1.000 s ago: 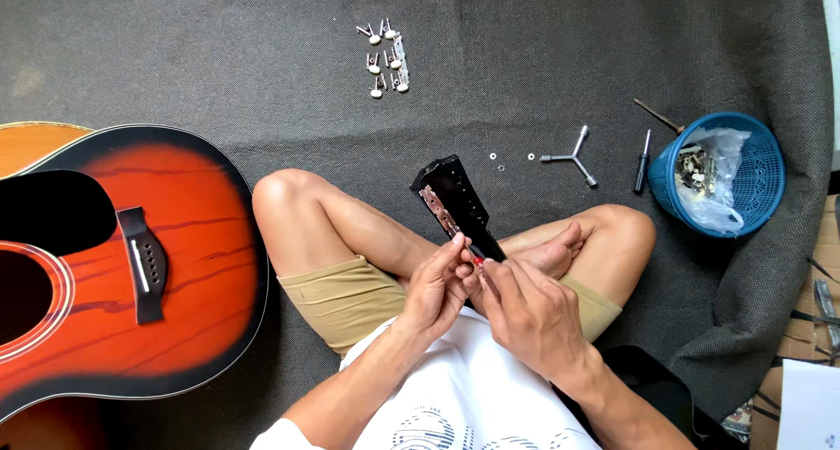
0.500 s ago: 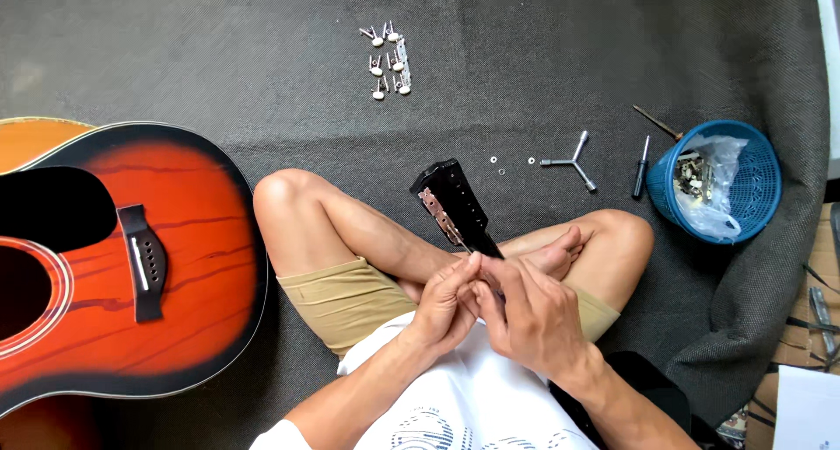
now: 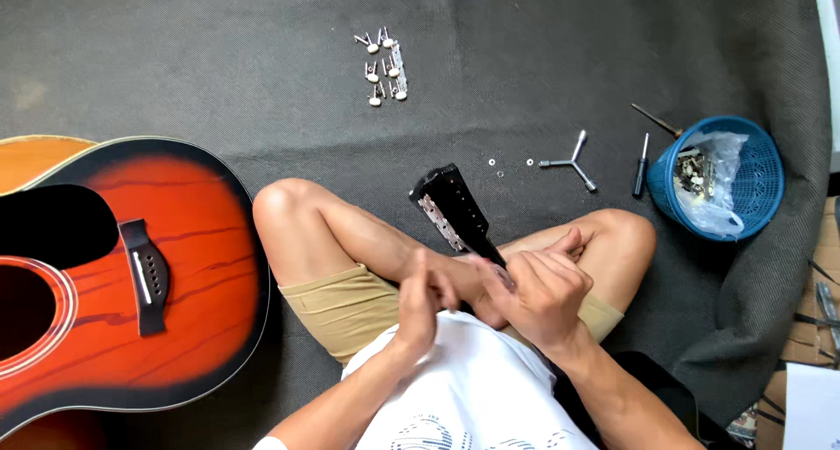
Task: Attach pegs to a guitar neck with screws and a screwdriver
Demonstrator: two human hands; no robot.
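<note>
- Between the crossed legs of the seated person, a black guitar headstock (image 3: 451, 207) sticks out and points away from the body, tilted to the left, with a metal strip of tuner plates along its left edge.
- The right hand (image 3: 541, 294) is on the neck just below the headstock; its fingers are curled around the neck, the back of the hand faces the camera, and the wrist bends in from the lower right.
- The left hand (image 3: 422, 300) is just beside the right one, near the neck; its fingers are bent and close together, but it is blurred, so I cannot tell if it holds something or touches the neck.
- Both forearms come up from the bottom edge and meet over the white shirt.
- On the left, a sunburst acoustic guitar body (image 3: 122, 279) lies flat on the dark grey mat (image 3: 219, 56), near the left knee.
- At the top, a group of tuning machines (image 3: 385, 65) with white buttons lies on the mat, well apart from the hands.
- To the right of the headstock lie small washers (image 3: 510, 165), a three-way wrench (image 3: 570, 160) and a screwdriver (image 3: 641, 165).
- A blue basket (image 3: 752, 183) with a clear plastic bag (image 3: 710, 181) of small metal parts stands at the right.
</note>
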